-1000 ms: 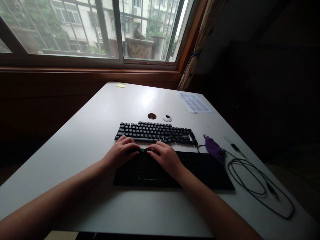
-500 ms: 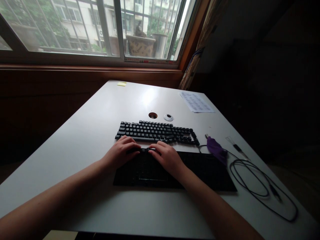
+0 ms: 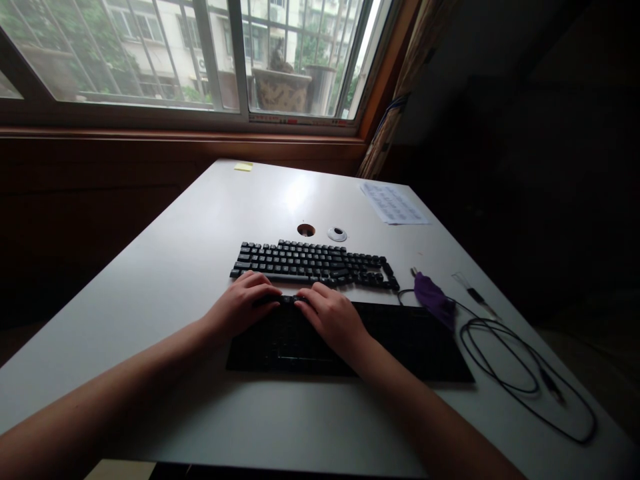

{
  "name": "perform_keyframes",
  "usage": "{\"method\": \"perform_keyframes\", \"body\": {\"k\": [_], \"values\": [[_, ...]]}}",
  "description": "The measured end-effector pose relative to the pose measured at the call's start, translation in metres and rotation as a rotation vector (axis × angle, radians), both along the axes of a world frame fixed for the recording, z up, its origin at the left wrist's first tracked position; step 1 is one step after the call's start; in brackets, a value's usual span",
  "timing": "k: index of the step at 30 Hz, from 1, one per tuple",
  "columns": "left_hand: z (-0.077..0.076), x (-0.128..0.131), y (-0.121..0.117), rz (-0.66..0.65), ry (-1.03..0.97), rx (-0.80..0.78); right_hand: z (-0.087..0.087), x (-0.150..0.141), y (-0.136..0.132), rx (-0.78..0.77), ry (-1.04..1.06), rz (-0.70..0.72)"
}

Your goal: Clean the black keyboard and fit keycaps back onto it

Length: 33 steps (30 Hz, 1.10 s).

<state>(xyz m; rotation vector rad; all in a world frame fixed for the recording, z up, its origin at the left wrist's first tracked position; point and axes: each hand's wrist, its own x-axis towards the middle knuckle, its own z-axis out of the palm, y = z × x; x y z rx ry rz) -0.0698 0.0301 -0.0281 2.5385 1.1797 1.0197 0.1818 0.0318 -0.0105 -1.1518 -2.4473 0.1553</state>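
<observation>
Right hand [image 3: 333, 317] shifts slightly, at far edge

Head view: pale sliver by its fingertips half a second ago is now hidden; work appears to stay on the small black keys [image 3: 287, 300] at the dark keyboard base's [image 3: 400, 343] far edge. Left hand [image 3: 244, 301] curls there too. Cannot tell if either pinches a key. Loose keycaps [image 3: 310, 261] lie beyond.

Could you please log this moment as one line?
left hand: at far edge of keyboard base; right hand: same edge; keycaps: arrayed beyond base
</observation>
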Motion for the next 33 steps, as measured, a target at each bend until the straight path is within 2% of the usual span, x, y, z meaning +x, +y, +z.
{"method": "perform_keyframes", "body": {"k": [16,21,28,33], "values": [[0.0017,0.001,-0.0006,-0.003,-0.004,-0.002,0.0003,-0.0006,0.004,-0.07,0.0,0.017],[-0.0002,0.0007,-0.0005,0.003,-0.007,0.001,-0.0017,-0.0011,0.0055,-0.048,-0.032,0.019],[-0.0007,-0.0007,-0.0004,-0.001,-0.005,-0.014,-0.0068,0.0019,0.0038,-0.067,0.123,0.037],[-0.0012,-0.0027,0.0004,-0.001,-0.015,-0.018,-0.0027,0.0065,-0.0022,-0.012,0.201,0.079]]}}
